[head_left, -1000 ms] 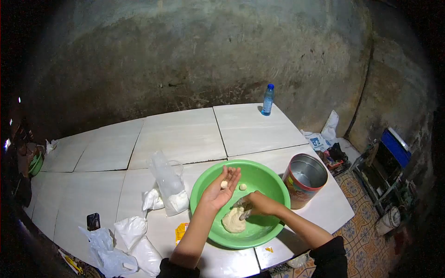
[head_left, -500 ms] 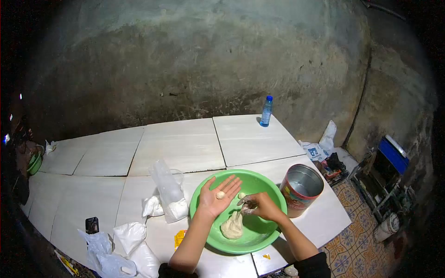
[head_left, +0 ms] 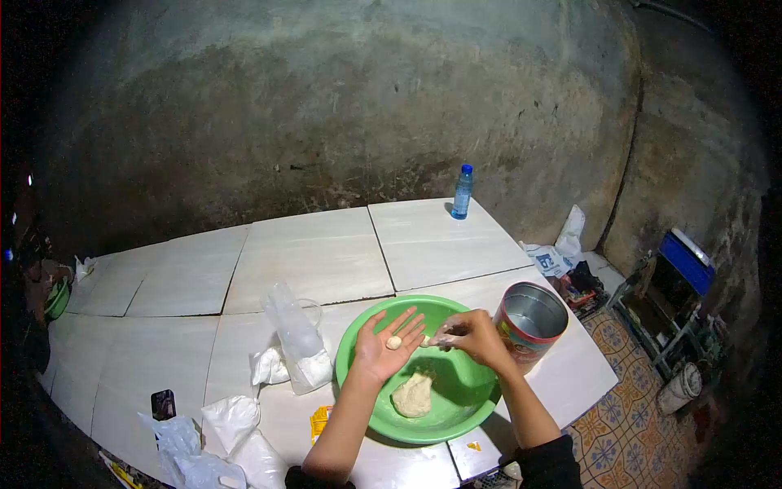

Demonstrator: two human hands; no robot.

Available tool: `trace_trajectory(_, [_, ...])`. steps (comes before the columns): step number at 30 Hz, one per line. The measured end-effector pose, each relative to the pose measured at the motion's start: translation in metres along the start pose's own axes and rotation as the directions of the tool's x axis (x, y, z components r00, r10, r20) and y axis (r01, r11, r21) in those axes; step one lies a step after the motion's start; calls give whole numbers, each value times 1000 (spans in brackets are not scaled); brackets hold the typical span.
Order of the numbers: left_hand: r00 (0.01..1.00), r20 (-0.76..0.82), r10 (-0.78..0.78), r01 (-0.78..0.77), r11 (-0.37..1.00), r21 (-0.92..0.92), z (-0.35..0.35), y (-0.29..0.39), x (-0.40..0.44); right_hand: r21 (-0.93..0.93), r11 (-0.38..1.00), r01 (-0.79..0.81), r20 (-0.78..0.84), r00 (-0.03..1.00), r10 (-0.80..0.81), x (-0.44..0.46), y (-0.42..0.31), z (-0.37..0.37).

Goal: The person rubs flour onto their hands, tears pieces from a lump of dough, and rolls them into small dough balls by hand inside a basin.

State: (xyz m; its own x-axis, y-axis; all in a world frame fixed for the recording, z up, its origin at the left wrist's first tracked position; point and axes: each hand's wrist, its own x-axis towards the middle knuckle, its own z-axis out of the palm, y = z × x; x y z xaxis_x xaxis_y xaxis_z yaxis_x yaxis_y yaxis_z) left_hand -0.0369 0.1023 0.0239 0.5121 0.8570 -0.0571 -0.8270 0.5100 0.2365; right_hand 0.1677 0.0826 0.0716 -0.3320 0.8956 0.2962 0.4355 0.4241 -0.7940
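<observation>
A green basin stands on the tiled table, with a soft lump of pale dough lying in it. My left hand is held palm up over the basin, fingers stretched and apart, and a small round dough ball rests on it. Beside it, my right hand is floury, its thumb and fingers drawn together. Those fingertips meet a second small dough ball; whether they grip it or something else is hidden.
A large open tin stands right of the basin. Left are a clear plastic jug, bags of white powder, a phone and a yellow packet. A blue-capped bottle stands by the back edge.
My right hand has moved up and away from the dough lump to the small ball beside my left fingers. The lump has slumped lower. My left hand stays palm up with its ball.
</observation>
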Motion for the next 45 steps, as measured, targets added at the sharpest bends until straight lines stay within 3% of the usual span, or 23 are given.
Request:
trace_trajectory(2, [999,-51,8,-7,1000,17,12,-2,-5,15,999,-50,50,998,50,5,9,8])
trace_trajectory(4, [999,-52,-3,2,1000,-17,13,2,-5,237,970,-46,132,991,15,9,20,15])
trace_trajectory(6, [998,-24,56,-57,995,-76,10,7,-4,168,985,36,152,986,-63,16,37,15])
trace_trajectory(8, [993,-72,97,-104,990,-100,10,8,-5,-116,978,173,461,882,-101,21,28,9])
trace_trajectory(10, [982,-85,168,-176,979,-107,7,7,-3,-123,967,225,538,833,-126,26,47,25])
trace_trajectory(12, [981,-91,171,-180,978,-108,9,5,-4,-94,906,412,697,677,-236,29,57,43])
trace_trajectory(13, [981,-95,168,-178,977,-115,12,5,-6,-162,933,321,713,692,-114,26,56,48])
trace_trajectory(17, [980,-106,168,-180,976,-122,14,4,-8,-314,880,357,714,700,-29,23,59,55])
trace_trajectory(20, [982,-100,163,-176,975,-136,10,5,-5,-257,843,472,713,682,-164,29,68,41])
trace_trajectory(22, [982,-95,162,-175,973,-153,11,4,-6,-158,892,423,683,700,-211,31,58,32])
trace_trajectory(24, [971,-165,174,-200,967,-158,15,4,-7,-211,947,242,661,749,-44,27,42,29])
trace_trajectory(25, [975,-146,167,-190,968,-165,14,4,-6,-75,969,237,672,730,-126,27,54,37])
trace_trajectory(30, [979,-136,155,-177,969,-171,13,4,-6,-78,959,271,745,656,-125,22,36,36])
trace_trajectory(32, [979,-142,150,-173,971,-167,14,4,-8,-168,931,325,760,644,-87,23,29,35])
trace_trajectory(34, [980,-132,148,-169,972,-162,13,3,-7,-76,957,281,696,702,-151,21,37,40])
trace_trajectory(38, [978,-152,142,-164,976,-141,10,4,-5,-221,906,361,636,758,-146,22,43,41])
trace_trajectory(41, [979,-141,147,-162,981,-105,4,3,-3,-114,950,290,482,853,-203,20,34,30])
trace_trajectory(44, [973,-165,158,-172,983,-70,5,3,-4,8,970,244,411,884,-225,20,41,23])
trace_trajectory(45, [974,-162,157,-169,984,-61,3,4,-4,-37,976,212,396,900,-181,19,35,18])
